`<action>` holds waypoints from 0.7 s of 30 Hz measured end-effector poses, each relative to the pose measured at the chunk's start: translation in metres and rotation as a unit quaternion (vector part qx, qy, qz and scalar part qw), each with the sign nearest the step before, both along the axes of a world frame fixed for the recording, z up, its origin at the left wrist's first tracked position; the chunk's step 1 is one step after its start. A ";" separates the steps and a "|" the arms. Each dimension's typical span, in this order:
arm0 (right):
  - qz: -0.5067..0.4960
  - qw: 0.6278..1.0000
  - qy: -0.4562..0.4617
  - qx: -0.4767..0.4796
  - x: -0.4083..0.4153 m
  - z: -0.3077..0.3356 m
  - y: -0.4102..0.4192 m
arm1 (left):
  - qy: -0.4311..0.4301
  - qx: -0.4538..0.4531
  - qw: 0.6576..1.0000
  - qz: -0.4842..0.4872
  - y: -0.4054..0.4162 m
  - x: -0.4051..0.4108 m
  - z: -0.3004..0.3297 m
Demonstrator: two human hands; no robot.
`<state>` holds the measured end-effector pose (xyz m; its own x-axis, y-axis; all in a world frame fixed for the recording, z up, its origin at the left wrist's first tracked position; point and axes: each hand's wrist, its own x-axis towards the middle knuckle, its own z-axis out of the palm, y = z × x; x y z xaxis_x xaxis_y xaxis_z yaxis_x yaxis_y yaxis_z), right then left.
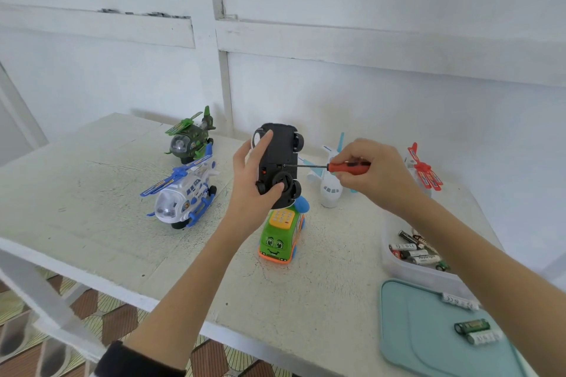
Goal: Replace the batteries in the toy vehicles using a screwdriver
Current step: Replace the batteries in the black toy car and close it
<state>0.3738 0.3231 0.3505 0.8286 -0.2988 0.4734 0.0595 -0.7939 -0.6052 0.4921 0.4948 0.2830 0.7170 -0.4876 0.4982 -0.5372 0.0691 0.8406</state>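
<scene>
My left hand (251,174) grips a black toy car (281,159) held up off the table, its underside and wheels turned toward me. My right hand (373,171) grips a screwdriver (346,167) with an orange-red handle. Its thin shaft runs left and the tip touches the car's underside near the middle. A clear tub (407,269) at the right holds several batteries (416,251). Three more batteries (477,330) lie on a teal lid (428,330) at the front right.
On the white table (107,223) stand a green helicopter (191,139), a white and blue helicopter (183,193), a green toy bus (281,236) below the car, a white aeroplane (329,184) and a red-rotor toy (424,168). A white wall is close behind.
</scene>
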 end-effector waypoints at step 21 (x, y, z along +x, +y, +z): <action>-0.023 0.999 0.011 -0.024 -0.009 0.025 0.002 | 0.005 -0.011 1.000 -0.001 -0.019 -0.013 0.001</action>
<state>0.3643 0.3255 0.3751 0.8250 -0.3139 0.4699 0.0091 -0.8240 -0.5665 0.4790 0.4761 0.2844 0.7210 -0.4778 0.5018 -0.5289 0.0883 0.8441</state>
